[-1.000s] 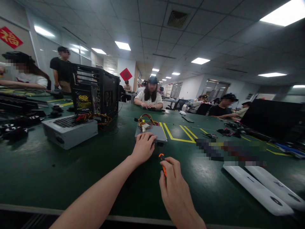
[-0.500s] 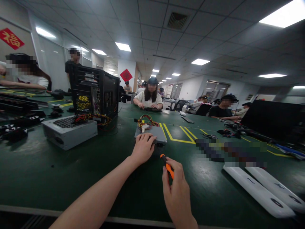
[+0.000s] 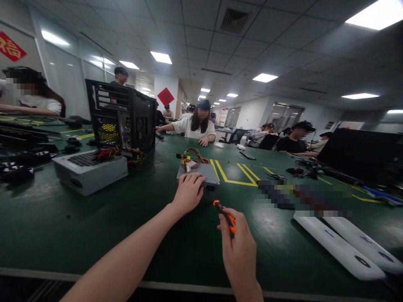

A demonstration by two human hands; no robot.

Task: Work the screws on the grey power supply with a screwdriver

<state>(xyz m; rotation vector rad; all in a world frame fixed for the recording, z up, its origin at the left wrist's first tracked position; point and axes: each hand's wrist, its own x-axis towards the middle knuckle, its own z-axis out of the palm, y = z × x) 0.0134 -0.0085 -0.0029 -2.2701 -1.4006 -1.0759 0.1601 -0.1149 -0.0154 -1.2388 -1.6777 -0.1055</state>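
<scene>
A small grey computer power supply [image 3: 206, 171] lies on the green table in front of me, with a bundle of coloured wires and a white connector at its far side. My left hand [image 3: 189, 191] grips its near left part, the fingers over the top. In my right hand [image 3: 237, 241] is a screwdriver [image 3: 231, 220] with an orange and black handle. Its orange end points up and left, apart from the power supply; no shaft can be made out. A larger grey power supply [image 3: 100, 174] sits to the left, beside a black computer case [image 3: 126, 117].
White curved panels [image 3: 340, 247] lie at the right, with a blurred dark item [image 3: 277, 195] behind them. Dark parts [image 3: 19, 155] crowd the left side. Cables and a dark monitor-like panel [image 3: 362, 155] are farther right. A person [image 3: 198, 121] sits across the table.
My right hand has shifted slightly right and turned the screwdriver a little. My left hand stays on the power supply. The person opposite has stretched an arm towards the computer case.
</scene>
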